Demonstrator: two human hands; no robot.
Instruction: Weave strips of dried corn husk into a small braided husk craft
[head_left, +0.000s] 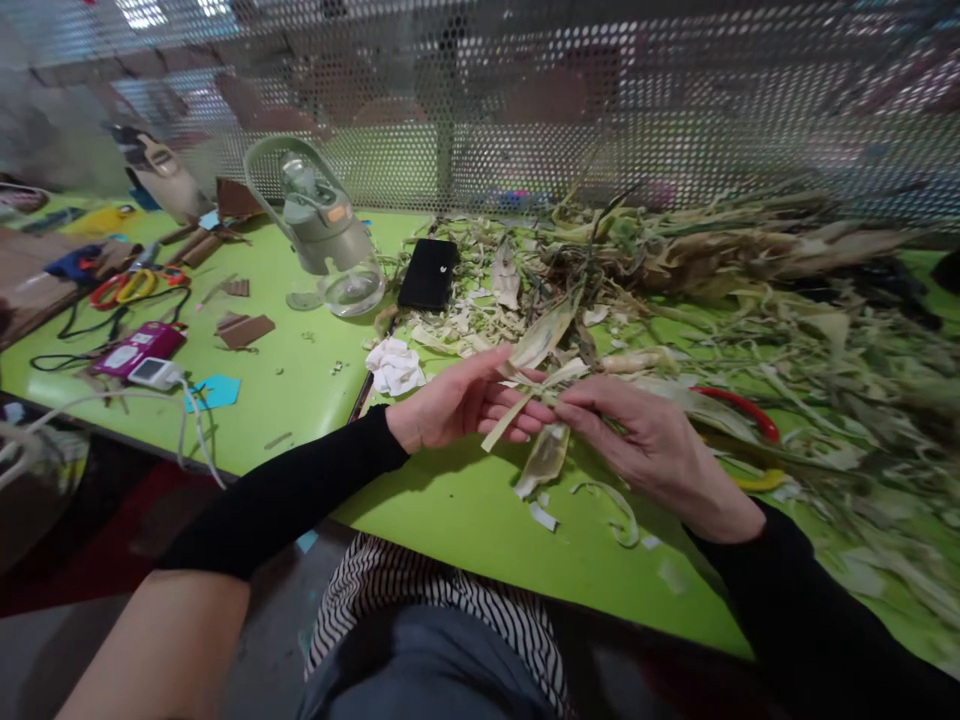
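Pale, dry corn husk strips point(502, 420), crossed over one another, lie across the fingers of my left hand point(465, 402). That palm faces up with its fingers stretched out flat. My right hand point(649, 440) pinches the right end of the strips between thumb and fingertips. Just beyond my hands, a broader husk piece point(541, 335) slants up and away. Another translucent husk piece point(545, 460) shows below the fingers. A curled strip point(621, 515) and small white scraps point(543, 516) rest on the green table point(450, 520) near its front edge.
Husk piles cover the table's back and right, partly over red-and-yellow-handled scissors point(739, 405). A black phone point(428, 274), crumpled tissue point(394, 367) and clear bottle point(330, 240) stand or lie leftward. Farther left are a magenta device point(139, 348), cables and scissors point(136, 286). Perforated metal screen point(510, 110) behind.
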